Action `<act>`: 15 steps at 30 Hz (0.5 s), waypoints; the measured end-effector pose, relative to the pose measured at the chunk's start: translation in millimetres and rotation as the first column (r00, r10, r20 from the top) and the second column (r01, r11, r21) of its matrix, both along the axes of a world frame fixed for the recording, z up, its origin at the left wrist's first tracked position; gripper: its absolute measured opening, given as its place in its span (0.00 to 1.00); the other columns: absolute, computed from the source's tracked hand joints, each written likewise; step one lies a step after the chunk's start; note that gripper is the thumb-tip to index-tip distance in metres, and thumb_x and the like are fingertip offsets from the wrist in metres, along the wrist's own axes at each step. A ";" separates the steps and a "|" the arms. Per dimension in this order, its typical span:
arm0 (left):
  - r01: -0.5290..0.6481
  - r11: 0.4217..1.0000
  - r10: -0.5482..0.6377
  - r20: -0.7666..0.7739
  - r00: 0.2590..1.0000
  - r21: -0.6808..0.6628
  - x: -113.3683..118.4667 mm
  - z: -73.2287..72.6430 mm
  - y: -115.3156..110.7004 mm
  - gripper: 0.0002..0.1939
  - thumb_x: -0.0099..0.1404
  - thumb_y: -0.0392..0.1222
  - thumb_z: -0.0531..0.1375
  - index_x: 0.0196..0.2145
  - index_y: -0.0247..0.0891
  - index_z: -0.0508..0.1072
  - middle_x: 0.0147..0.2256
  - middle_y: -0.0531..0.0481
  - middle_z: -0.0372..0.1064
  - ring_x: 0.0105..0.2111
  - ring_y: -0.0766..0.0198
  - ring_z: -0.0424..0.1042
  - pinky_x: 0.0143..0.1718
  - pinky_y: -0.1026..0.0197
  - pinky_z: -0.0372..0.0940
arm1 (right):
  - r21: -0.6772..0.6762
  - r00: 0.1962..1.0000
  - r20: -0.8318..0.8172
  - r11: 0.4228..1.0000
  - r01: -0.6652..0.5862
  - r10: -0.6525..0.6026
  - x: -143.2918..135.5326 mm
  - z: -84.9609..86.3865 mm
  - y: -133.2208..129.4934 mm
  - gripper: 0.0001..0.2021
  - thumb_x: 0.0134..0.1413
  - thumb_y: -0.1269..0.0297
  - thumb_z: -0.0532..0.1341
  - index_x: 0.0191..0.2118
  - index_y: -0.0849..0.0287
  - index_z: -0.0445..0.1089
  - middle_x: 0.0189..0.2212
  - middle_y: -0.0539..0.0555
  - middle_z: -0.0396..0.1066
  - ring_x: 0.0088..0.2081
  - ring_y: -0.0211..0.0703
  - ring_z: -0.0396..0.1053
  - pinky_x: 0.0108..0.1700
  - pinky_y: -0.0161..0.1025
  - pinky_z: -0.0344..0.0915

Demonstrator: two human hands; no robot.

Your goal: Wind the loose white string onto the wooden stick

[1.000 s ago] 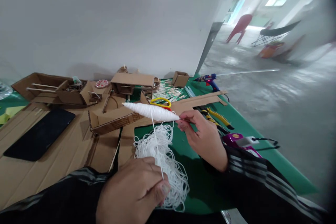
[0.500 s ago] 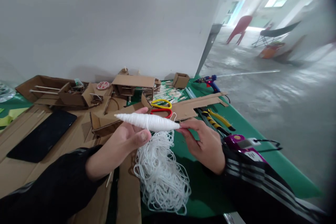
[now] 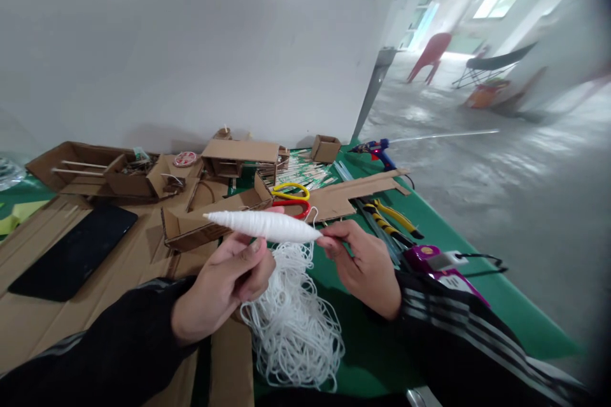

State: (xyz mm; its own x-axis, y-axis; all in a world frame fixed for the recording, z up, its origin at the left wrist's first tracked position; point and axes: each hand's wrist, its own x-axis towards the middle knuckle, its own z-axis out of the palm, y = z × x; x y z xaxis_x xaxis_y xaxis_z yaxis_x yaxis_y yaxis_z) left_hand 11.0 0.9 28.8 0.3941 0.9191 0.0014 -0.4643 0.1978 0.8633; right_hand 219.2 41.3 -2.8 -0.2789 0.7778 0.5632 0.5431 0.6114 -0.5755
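A spindle of white string (image 3: 262, 226), thick in the middle and tapered at both ends, lies nearly level between my hands. My right hand (image 3: 365, 264) pinches its right tip between thumb and fingers. My left hand (image 3: 231, 286) is closed just under the windings, thumb against curled fingers, with a fingertip showing behind the spindle; the strand it pinches is mostly hidden. At the left end a pale stick tip pokes out. Below lies a loose heap of white string (image 3: 298, 324), and one loop of it rises near the right end of the spindle.
Behind my hands are yellow-and-red-handled scissors (image 3: 291, 191), a cardboard tray (image 3: 191, 238) and a cardboard strip (image 3: 334, 198). On the right lie pliers (image 3: 398, 219), a purple device (image 3: 429, 261) and a blue glue gun (image 3: 379, 151). A black tablet (image 3: 74, 251) rests at left.
My left hand has gone from lying open under the spindle to curled closed and lower. The right hand keeps its pinch on the tip. The view has shifted slightly.
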 end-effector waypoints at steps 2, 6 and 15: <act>-0.012 1.000 0.012 -0.009 1.000 0.020 1.2 -4.4 0.6 0.19 0.71 0.43 0.49 0.57 0.36 0.62 0.14 0.62 0.45 0.15 0.71 0.39 0.17 0.68 0.41 | -0.031 0.999 0.010 0.998 -0.046 0.046 0.1 0.9 -0.6 0.08 0.63 0.61 0.54 0.32 0.55 0.65 0.20 0.49 0.68 0.21 0.38 0.65 0.26 0.34 0.61; -0.059 0.993 0.067 -0.072 0.995 0.098 1.9 -12.4 -0.1 0.21 0.71 0.43 0.50 0.60 0.40 0.55 0.14 0.63 0.50 0.15 0.72 0.42 0.18 0.67 0.42 | -0.070 0.993 0.003 0.990 -0.121 0.122 -0.2 1.1 -0.8 0.10 0.64 0.62 0.52 0.31 0.56 0.64 0.19 0.48 0.64 0.19 0.36 0.61 0.24 0.33 0.56; -0.176 0.975 0.198 -0.168 0.966 0.136 -1.4 -11.4 2.2 0.21 0.70 0.46 0.52 0.58 0.39 0.57 0.15 0.63 0.47 0.16 0.71 0.42 0.20 0.65 0.41 | -0.086 0.980 0.011 0.977 -0.196 0.198 2.5 0.0 3.8 0.03 0.61 0.64 0.54 0.36 0.57 0.61 0.27 0.50 0.65 0.26 0.37 0.62 0.28 0.34 0.60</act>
State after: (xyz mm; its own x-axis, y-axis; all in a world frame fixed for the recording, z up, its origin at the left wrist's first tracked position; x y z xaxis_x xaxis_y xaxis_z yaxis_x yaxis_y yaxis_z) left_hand 9.6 3.2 17.4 0.2192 0.9738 0.0600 -0.3182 0.0132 0.9479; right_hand 221.6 45.0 -2.8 -0.4416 0.7507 0.4913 0.4281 0.6576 -0.6199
